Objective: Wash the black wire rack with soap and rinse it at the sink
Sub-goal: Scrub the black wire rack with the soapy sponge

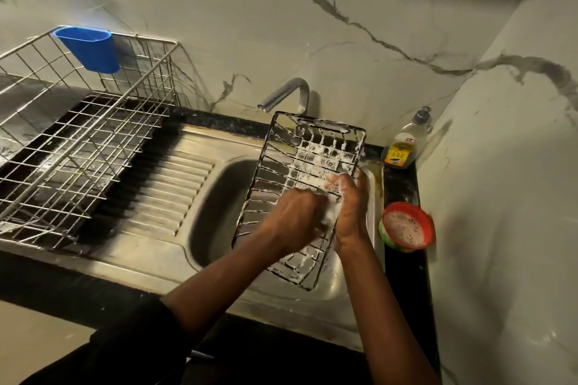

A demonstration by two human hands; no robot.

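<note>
The black wire rack [316, 153] stands tilted over the steel sink [219, 197], its top end under the faucet [287, 92]. White foam clings to its upper wires and lower edge. My right hand [352, 206] grips the rack's right edge, with soapy fingers curled over the wires. Near the rack's middle, my left hand [294, 217] is curled and pressed against the wires. It seems to hold a foamy scrubber, mostly hidden between the two hands. No water is visibly running from the faucet.
A dish soap bottle [403, 147] stands in the back right corner. A red-rimmed tub [406, 226] of soapy paste sits on the dark ledge right of the sink. A steel wire drainer [78, 134] with a blue cup [87, 50] fills the left counter beside the ribbed drainboard [175, 184].
</note>
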